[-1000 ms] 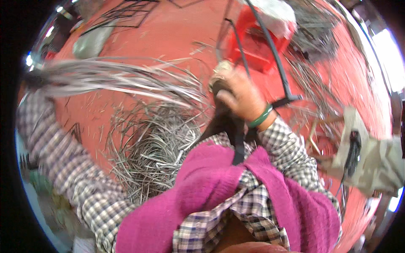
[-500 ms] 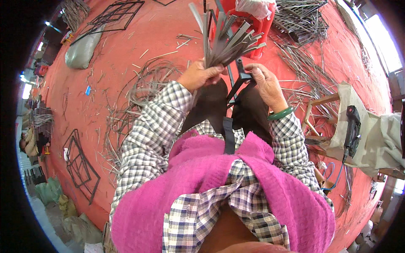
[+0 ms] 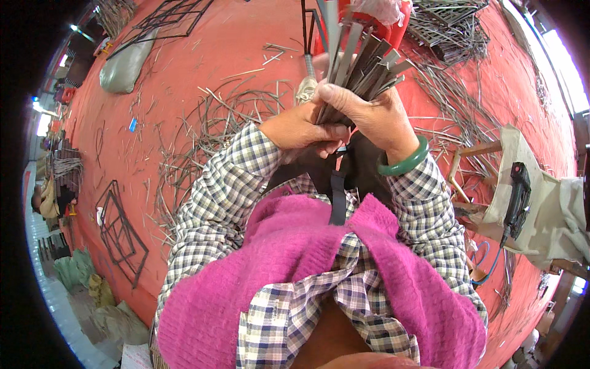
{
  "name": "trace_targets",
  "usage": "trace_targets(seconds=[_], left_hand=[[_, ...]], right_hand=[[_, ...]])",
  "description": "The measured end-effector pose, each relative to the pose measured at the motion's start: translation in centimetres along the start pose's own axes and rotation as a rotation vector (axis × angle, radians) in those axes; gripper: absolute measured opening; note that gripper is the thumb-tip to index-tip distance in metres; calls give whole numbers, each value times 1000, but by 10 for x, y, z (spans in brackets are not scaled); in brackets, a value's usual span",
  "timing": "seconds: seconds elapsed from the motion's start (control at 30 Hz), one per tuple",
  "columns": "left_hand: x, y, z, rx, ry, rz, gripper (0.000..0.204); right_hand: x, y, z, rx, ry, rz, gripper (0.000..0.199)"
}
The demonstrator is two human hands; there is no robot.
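Observation:
A fanned bundle of flat grey-brown strips stands up from my two hands in front of my lap. My left hand is closed round its lower end. Higher up, my right hand wraps the same bundle, its thumb lying across the front and its other fingers behind the strips. A green bangle circles my right wrist. Thin black frame bars rise just beyond the bundle; how they continue below is hidden by my hands.
Loose strips litter the red floor left of my legs, and a strip pile lies far right. A red plastic container stands ahead. At right, a cloth-covered stand bears a black corded tool. Black frames lie at left.
My right hand has left the black frame piece at my lap and come up and left onto the strips. My left hand has shifted slightly right and lower, still holding the bundle.

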State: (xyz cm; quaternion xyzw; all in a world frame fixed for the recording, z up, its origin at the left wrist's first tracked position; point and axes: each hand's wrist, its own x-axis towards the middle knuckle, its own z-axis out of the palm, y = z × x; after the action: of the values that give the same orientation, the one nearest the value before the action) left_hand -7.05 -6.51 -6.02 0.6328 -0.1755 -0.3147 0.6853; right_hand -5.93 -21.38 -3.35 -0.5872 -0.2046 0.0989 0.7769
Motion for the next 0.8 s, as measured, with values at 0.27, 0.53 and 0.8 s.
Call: trace_targets(seconds=[0.27, 0.53, 0.8], left_hand=[[3, 10, 2, -118, 38, 61, 25], [11, -6, 17, -136, 236, 71, 16], [14, -7, 9, -108, 280, 50, 19]], right_hand=[[-8, -9, -13, 54, 27, 60, 28], [-20, 15, -28, -129, 135, -27, 26], [-49, -4, -53, -219, 176, -16, 22]])
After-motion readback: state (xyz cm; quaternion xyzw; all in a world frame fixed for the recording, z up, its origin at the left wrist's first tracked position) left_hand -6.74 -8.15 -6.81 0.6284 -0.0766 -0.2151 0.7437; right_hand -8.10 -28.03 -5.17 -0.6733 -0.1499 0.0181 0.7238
